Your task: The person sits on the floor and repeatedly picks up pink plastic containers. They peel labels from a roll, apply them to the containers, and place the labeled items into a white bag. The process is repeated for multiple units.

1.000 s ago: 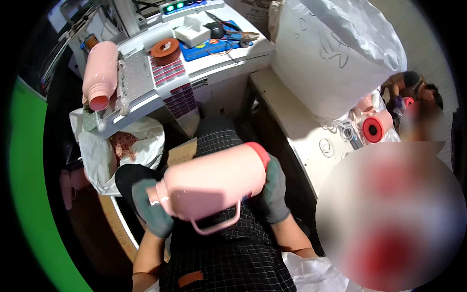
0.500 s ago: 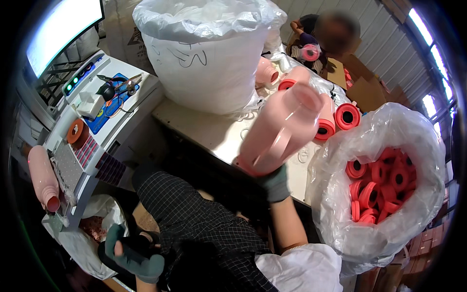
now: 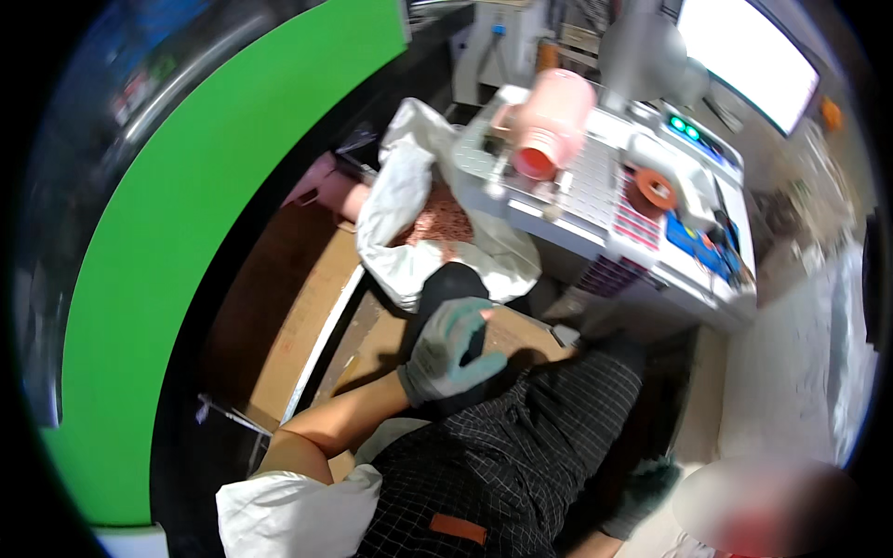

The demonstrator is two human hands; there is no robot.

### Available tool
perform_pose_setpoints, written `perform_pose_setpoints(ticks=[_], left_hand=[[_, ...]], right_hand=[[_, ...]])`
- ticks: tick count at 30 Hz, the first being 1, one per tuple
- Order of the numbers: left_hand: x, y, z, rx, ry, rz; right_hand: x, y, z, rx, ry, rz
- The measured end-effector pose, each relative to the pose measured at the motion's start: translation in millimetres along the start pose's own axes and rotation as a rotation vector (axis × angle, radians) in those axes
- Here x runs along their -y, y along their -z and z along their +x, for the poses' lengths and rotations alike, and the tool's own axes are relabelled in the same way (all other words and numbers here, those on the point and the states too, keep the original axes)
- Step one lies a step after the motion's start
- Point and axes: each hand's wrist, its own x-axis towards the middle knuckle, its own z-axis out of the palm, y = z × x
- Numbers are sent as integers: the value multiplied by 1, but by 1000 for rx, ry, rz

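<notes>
In a grey-green glove, my left hand (image 3: 451,353) is over my knee with its fingers curved apart and nothing in them. My right hand (image 3: 646,498), dark and partly smeared, is low at the right edge against a pale, reddish blurred shape (image 3: 735,511) that I cannot make out. A pink handled jug (image 3: 563,107) lies on its side on the white workbench (image 3: 558,228), its mouth toward me. Beyond my left hand stands a white sack (image 3: 381,232) holding copper-pink scraps (image 3: 437,219).
Another pink jug (image 3: 330,191) is beside the sack. A curved green panel (image 3: 139,242) fills the left. On the bench are a brown tape roll (image 3: 651,191), a blue mat with tools (image 3: 702,249) and a bright monitor (image 3: 753,56). Brown cardboard (image 3: 302,325) is below.
My view has swung left, from the jugs and red lids to the workbench and green panel. The jug my right hand held up is no longer clearly visible. My left hand remains empty.
</notes>
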Motion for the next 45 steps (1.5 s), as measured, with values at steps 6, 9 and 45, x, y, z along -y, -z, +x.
perform_pose_setpoints(ticks=[6, 9, 45], left_hand=[[173, 49, -92, -351, 629, 214], [268, 82, -118, -335, 1162, 149], [305, 208, -235, 134, 834, 954]], right_hand=[[-88, -101, 7, 290, 54, -770], [-95, -127, 16, 347, 130, -933], [-187, -150, 18, 613, -137, -1231]])
